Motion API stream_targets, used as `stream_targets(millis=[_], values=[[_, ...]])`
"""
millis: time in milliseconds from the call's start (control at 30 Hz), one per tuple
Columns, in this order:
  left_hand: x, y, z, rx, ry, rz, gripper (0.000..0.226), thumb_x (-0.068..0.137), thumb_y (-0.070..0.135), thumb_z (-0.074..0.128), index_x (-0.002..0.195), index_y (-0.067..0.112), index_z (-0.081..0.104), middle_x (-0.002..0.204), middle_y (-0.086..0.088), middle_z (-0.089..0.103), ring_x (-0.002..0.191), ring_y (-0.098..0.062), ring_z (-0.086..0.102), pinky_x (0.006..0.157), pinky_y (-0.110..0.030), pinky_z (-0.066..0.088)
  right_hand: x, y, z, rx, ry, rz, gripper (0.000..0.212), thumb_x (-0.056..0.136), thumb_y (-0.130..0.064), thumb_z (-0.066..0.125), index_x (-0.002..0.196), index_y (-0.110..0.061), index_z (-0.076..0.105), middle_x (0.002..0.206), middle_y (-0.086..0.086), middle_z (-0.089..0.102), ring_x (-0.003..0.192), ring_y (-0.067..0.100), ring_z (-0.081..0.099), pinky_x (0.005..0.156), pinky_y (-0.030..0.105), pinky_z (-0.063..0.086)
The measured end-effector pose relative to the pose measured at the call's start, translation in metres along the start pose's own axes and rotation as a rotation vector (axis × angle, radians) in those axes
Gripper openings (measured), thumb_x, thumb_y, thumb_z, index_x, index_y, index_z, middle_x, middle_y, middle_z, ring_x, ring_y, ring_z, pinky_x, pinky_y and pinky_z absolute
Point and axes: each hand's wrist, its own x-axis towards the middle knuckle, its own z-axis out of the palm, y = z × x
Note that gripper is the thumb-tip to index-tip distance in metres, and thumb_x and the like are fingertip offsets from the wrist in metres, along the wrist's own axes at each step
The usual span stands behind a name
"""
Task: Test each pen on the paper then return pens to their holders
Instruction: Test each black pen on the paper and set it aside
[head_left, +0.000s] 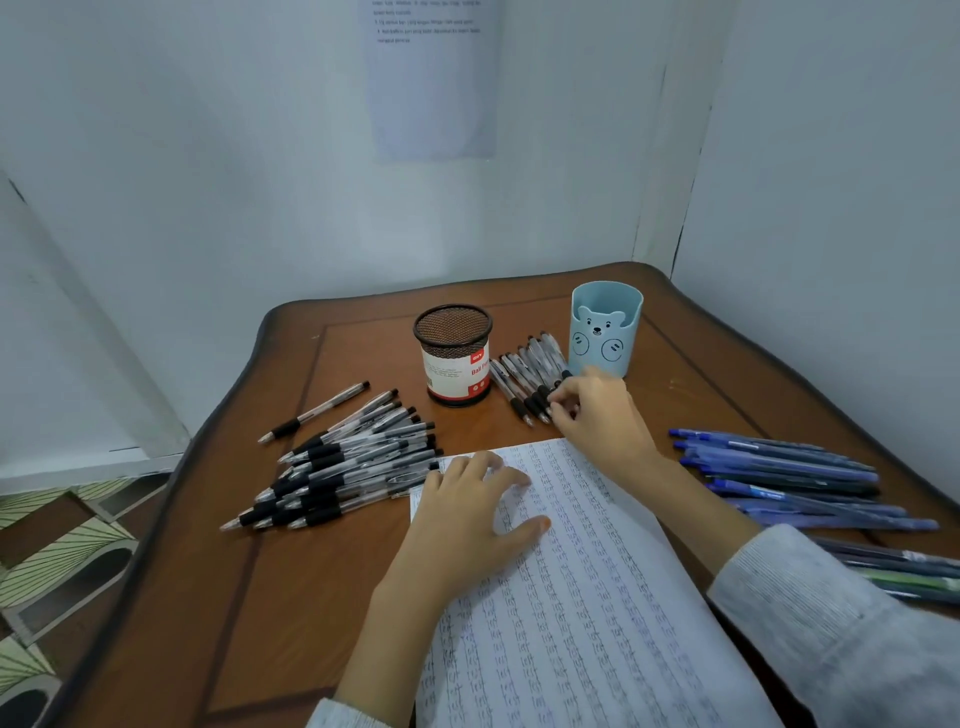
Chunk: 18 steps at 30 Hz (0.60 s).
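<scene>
Lying loose: clear pens (524, 366), black grips

Brown counter (270, 597); pale blue bear-faced pen holder (605, 332); black mesh holder (453, 353) with red-and-white label; blue pens (779, 467).

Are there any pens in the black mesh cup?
Empty, it seems: the mesh pen holder stands upright, nothing rising above its rim.

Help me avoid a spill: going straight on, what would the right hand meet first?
The right hand would likely meet the black pen pile at its fingers; the mesh holder beyond.
</scene>
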Motion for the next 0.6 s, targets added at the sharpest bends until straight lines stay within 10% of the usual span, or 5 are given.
stream_targets(millis=[600], values=[[-0.085,-0.047,-0.028,-0.119,-0.007,-0.075,0.048,0.092,0.051,0.05,0.138,0.036,0.045,0.152,0.018,0.032,0.137,0.005,0.025,0.114,-0.027,0.022,-0.042,-0.067,0.032,0.352,-0.33,0.018,0.005,0.087,-0.02,0.069,0.089,-0.023,0.072,0.092,-0.006,0.066,0.078,0.006,0.056,0.06,0.013,0.039]])
